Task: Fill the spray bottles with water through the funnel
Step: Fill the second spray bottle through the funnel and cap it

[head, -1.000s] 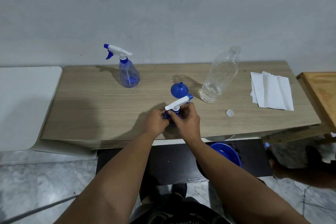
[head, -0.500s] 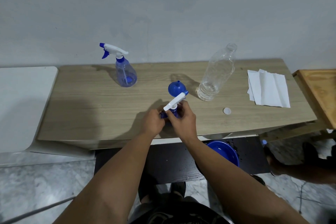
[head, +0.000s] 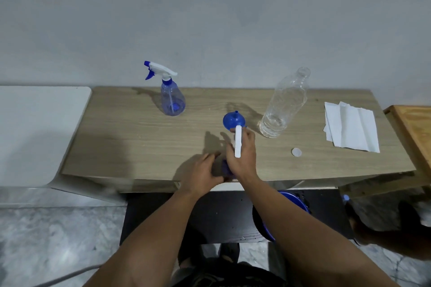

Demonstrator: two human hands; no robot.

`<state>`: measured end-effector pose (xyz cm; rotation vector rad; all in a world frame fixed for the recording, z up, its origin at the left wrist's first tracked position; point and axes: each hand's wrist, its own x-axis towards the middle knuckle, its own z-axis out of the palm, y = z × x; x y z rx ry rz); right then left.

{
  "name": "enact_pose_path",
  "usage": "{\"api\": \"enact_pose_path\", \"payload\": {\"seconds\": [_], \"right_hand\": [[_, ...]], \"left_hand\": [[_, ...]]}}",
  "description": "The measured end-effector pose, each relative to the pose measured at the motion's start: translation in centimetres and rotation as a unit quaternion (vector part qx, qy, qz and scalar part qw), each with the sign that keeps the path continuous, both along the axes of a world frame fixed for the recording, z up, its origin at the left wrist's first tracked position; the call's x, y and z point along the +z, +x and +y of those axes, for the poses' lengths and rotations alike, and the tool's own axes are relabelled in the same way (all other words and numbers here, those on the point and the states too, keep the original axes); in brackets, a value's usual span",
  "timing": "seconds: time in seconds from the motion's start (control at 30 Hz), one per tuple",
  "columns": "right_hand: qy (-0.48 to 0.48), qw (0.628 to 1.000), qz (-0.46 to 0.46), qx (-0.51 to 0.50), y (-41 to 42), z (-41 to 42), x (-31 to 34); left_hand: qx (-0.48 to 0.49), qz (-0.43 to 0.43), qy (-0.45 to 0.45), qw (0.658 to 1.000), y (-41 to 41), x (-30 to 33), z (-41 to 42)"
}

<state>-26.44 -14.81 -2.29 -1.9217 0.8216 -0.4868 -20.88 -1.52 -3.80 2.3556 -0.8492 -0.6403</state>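
A blue spray bottle (head: 225,168) stands near the table's front edge, mostly hidden behind my hands. My left hand (head: 202,176) holds its body. My right hand (head: 241,154) grips its white trigger head (head: 238,142), which points away from me. A blue funnel (head: 234,120) lies just behind the head. A second spray bottle (head: 172,98) with its head on stands at the back left. A clear water bottle (head: 284,105) without a cap stands at the back right, with a little water at the bottom.
A white cap (head: 296,152) lies on the wooden table (head: 130,137). White paper towels (head: 351,127) lie at the right. A white surface (head: 35,133) adjoins on the left, a wooden one (head: 415,128) on the right. A blue basin (head: 289,207) sits below the table edge.
My right hand has turned the trigger head, so its nozzle now points straight away instead of to the upper right. My left hand has shifted slightly lower on the bottle.
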Motion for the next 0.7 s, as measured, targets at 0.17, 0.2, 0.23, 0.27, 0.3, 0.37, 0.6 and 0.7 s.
{"api": "enact_pose_path", "payload": {"seconds": [0.17, 0.2, 0.23, 0.27, 0.3, 0.37, 0.6, 0.7], "right_hand": [[0.051, 0.996, -0.023, 0.064, -0.5, 1.1, 0.8], [0.063, 0.996, -0.034, 0.054, -0.4, 1.2, 0.9], [0.078, 0.995, -0.044, 0.045, -0.4, 1.5, 1.2], [0.089, 0.994, -0.047, 0.039, -0.3, 1.8, 1.5], [0.098, 0.993, -0.039, 0.045, -0.3, 2.2, 1.6], [0.114, 0.990, -0.006, 0.086, -0.1, 3.1, 1.4], [0.124, 0.939, 0.172, 0.270, 1.4, 7.3, 1.7], [0.100, 0.934, 0.210, 0.270, 2.3, 8.6, 1.1]], "left_hand": [[0.035, -0.091, 0.027, 0.995, 1.1, 0.5, 3.7], [0.044, -0.105, 0.033, 0.993, 1.6, 0.7, 4.5], [0.053, -0.116, 0.034, 0.991, 2.1, 0.9, 5.2], [0.062, -0.124, 0.037, 0.990, 2.6, 1.1, 5.8], [0.070, -0.132, 0.042, 0.988, 3.1, 1.2, 6.4], [0.085, -0.145, 0.057, 0.984, 4.0, 1.6, 7.3], [0.161, -0.184, 0.105, 0.964, 4.8, 2.5, 12.2], [0.191, -0.188, 0.096, 0.959, 4.8, 2.8, 14.3]]}}
